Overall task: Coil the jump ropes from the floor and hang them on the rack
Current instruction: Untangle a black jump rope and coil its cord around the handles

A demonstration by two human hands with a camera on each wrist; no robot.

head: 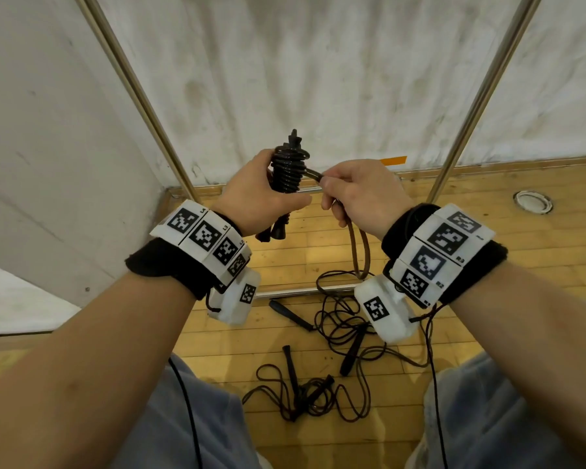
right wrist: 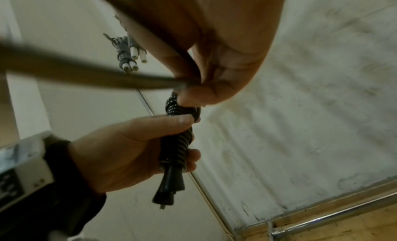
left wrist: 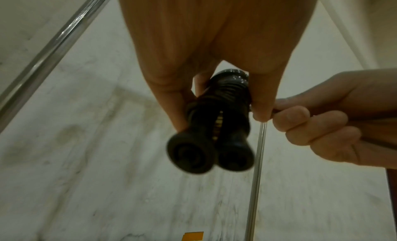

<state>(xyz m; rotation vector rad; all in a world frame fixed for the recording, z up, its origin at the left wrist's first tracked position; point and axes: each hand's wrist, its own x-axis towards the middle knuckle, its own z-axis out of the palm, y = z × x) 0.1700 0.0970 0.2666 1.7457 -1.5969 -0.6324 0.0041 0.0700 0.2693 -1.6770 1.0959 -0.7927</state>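
Note:
My left hand (head: 268, 194) grips a black jump rope bundle (head: 289, 170): two handles side by side with rope wound tightly round them. The handle ends (left wrist: 209, 155) point down below my fist. My right hand (head: 349, 194) pinches the free rope loop (head: 359, 252) right beside the bundle, and the loop hangs down toward the floor. In the right wrist view the wound bundle (right wrist: 178, 142) sits in the left hand (right wrist: 128, 149), with the free rope (right wrist: 86, 73) running out to the left. Two more black jump ropes (head: 318, 387) lie tangled on the wooden floor below.
The rack's metal poles (head: 139, 93) (head: 487, 93) slant up against the white wall, with a low crossbar (head: 298, 292) near the floor. Two grey-and-white coiled ropes (right wrist: 128, 52) hang high on the rack. A round floor socket (head: 532, 202) sits at right.

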